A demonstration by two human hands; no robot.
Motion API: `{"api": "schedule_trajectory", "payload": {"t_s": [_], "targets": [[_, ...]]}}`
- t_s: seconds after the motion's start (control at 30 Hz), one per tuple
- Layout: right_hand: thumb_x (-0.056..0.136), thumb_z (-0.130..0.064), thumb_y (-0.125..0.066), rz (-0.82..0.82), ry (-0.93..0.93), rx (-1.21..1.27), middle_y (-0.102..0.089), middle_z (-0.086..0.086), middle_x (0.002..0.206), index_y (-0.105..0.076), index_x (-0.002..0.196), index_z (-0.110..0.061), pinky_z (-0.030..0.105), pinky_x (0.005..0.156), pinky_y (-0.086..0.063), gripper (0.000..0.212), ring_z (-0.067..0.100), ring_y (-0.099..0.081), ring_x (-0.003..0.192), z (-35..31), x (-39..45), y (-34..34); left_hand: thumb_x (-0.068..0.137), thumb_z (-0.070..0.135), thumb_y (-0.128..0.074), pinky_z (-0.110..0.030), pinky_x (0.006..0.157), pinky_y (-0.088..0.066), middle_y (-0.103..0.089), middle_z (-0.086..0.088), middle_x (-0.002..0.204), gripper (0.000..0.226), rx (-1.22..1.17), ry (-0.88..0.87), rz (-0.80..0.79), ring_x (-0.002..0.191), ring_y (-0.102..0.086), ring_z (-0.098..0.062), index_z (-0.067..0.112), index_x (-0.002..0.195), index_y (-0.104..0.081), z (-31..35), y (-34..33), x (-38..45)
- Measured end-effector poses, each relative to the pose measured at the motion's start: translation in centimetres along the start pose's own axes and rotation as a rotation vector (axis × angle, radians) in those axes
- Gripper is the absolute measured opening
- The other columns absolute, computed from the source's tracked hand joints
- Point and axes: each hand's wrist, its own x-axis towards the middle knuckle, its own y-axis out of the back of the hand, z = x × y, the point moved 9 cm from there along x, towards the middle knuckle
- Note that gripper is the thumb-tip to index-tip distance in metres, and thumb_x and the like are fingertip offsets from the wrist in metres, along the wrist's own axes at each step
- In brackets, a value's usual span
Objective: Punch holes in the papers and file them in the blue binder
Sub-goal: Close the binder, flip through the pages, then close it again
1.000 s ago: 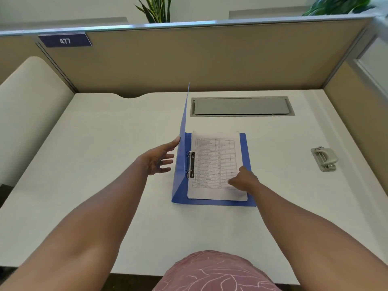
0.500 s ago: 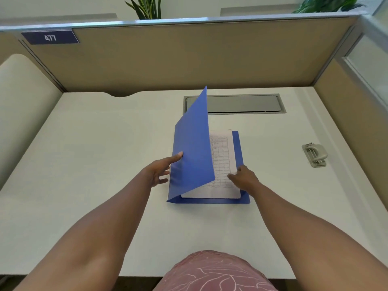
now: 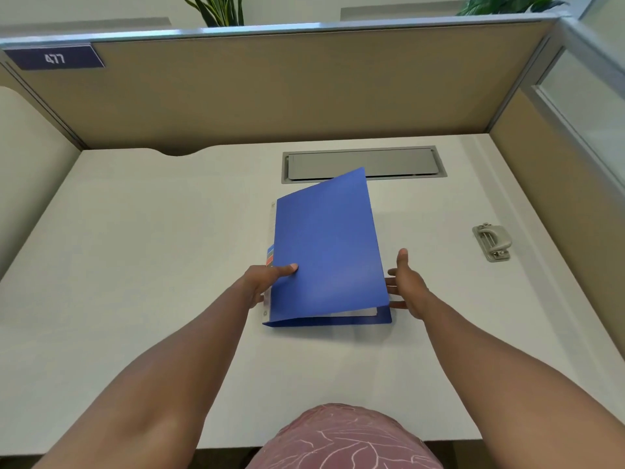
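The blue binder (image 3: 328,252) lies in the middle of the white desk (image 3: 135,265), its front cover tilted low over the filed papers. Only a thin white strip of the papers (image 3: 355,313) shows under the cover's near edge. My left hand (image 3: 267,282) sits at the spine side, one straight finger resting on top of the cover. My right hand (image 3: 406,286) is spread at the binder's right edge, thumb up, fingertips touching the edge just below the cover.
A grey hole punch (image 3: 492,242) stands on the desk to the right. A grey cable hatch (image 3: 363,163) is set into the desk behind the binder. Beige partition walls enclose the desk at the back and both sides.
The binder's cover has swung from upright down to the right, now nearly flat over the papers. My left hand followed it onto the cover. My right hand slid off the papers to the right edge.
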Motion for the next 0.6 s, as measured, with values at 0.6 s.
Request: {"api": "schedule_trajectory", "payload": {"t_s": [0.6], "targets": [[0.101,-0.058,-0.023,-0.047,0.119,0.031,-0.069,0.004,0.105,-0.065,0.106,-0.017,0.03,0.064,-0.048,0.059,0.019,-0.065,0.086,-1.9,-1.5,-1.3,0.066,0.051,-0.087,-0.036,0.093,-0.045,-0.05,0.006,0.139,0.104,0.068,-0.15,-0.014,0.117,-0.054,-0.021,0.017,0.147,-0.032,-1.1,0.0,-0.7]]}}
